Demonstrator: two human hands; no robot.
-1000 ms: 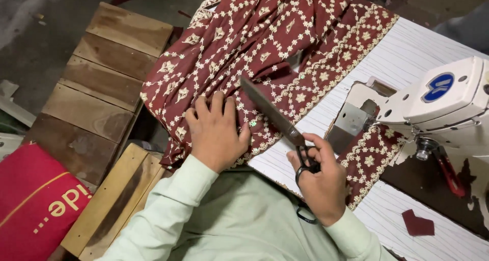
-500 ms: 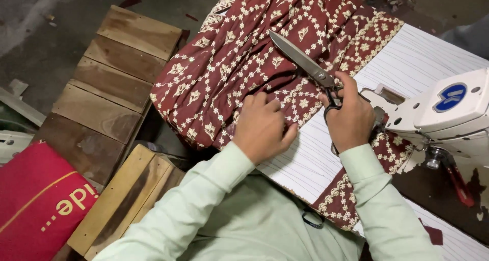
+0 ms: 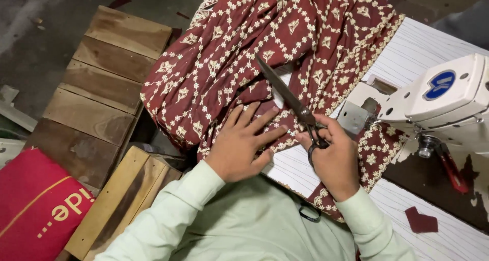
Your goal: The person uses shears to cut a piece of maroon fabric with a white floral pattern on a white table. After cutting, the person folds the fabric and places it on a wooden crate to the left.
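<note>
Your arms are covered to the wrist by long, pale mint-green sleeves, loose and softly creased, each ending in a plain buttonless-looking cuff. The same light green cloth covers your chest below, all one garment. A thin dark loop lies against its front. Your left hand (image 3: pixel 243 145) and right hand (image 3: pixel 333 156) are bare, with no gloves.

Light is soft and fairly dim, brightest on the white sewing machine (image 3: pixel 448 103) and striped tabletop (image 3: pixel 433 52). The floor (image 3: pixel 46 16) at the upper left lies murky. Focus holds well, with slight softness toward the edges.
</note>
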